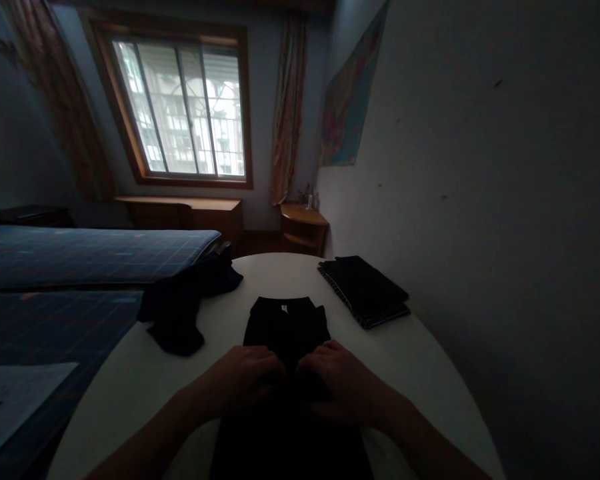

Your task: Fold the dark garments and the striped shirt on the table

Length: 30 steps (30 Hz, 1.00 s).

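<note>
From where I stand, the black garment [285, 337] lies on the white bench [440, 393] right under both sets of fingers, spreading beyond them to a small pale label [285, 309] and back toward the person. The left hand [253, 373] and right hand [340, 377] sit close together but apart, fingers bent down onto the cloth; it's too dark to tell whether they pinch it or merely press. I'd match the pressure on both sides, so the fabric neither skews nor bunches in the gap between. Moving the two together, lightly, should suit such soft-looking cloth. Mind the folded dark stack [367, 290] beyond the right fingers, and the crumpled dark cloth [180, 320] out past the left ones: elbows and sleeves of fabric could snag there.
</note>
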### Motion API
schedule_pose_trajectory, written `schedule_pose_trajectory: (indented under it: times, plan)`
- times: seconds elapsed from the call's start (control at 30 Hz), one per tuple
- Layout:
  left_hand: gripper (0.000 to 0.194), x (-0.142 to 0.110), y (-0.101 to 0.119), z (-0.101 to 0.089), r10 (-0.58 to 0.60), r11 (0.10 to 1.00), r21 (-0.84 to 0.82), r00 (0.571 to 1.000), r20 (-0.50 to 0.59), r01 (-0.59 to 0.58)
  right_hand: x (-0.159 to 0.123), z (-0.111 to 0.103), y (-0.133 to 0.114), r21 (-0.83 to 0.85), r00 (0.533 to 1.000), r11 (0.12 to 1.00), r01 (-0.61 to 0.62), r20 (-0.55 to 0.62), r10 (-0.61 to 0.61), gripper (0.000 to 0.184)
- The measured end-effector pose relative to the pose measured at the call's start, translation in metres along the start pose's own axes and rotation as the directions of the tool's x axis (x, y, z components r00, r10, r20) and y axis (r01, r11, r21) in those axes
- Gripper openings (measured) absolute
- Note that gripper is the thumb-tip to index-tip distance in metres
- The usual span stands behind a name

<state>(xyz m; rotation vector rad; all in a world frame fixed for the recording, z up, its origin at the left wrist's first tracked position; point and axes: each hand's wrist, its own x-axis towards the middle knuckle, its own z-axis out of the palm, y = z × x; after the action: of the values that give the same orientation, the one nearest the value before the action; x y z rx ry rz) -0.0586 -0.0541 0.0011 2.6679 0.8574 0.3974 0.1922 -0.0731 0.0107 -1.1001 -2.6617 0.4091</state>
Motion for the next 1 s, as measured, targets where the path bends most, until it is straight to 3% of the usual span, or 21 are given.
schedule_pose_trajectory:
  times: [0.2, 0.33, 0.57, 0.77, 0.9, 1.0]
  plan:
    - [0.035, -0.002, -0.007, -0.002, -0.126, 0.992, 0.007, 0.992, -0.017, 0.126, 0.005, 0.012, 0.004, -0.127, 0.997, 0.99, -0.066, -0.05, 0.06, 0.014]
    - [0.035, -0.004, -0.02, -0.002, -0.202, 0.979, 0.003, 0.979, -0.025, 0.202, 0.006, 0.011, 0.007, -0.07, 0.996, 0.994, -0.085, -0.029, 0.083, 0.014]
    - [0.041, -0.004, -0.02, -0.004, -0.215, 0.973, -0.082, 0.976, 0.03, 0.217, 0.006, 0.019, 0.021, 0.274, 0.999, 0.962, -0.015, -0.042, 0.027, 0.022]
    - [0.05, -0.008, -0.026, -0.008, -0.281, 0.956, -0.075, 0.959, 0.044, 0.284, 0.008, 0.023, 0.032, 0.213, 0.99, 0.977, -0.03, -0.127, 0.058, 0.022]
    - [0.048, -0.01, -0.038, -0.004, -0.33, 0.938, -0.1, 0.943, 0.043, 0.332, 0.01, 0.02, 0.032, 0.245, 0.997, 0.969, -0.009, -0.074, 0.028, 0.036]
    - [0.042, -0.009, -0.043, -0.003, -0.335, 0.932, -0.133, 0.941, 0.043, 0.337, 0.012, 0.019, 0.033, 0.29, 0.997, 0.957, 0.011, -0.074, 0.011, 0.03]
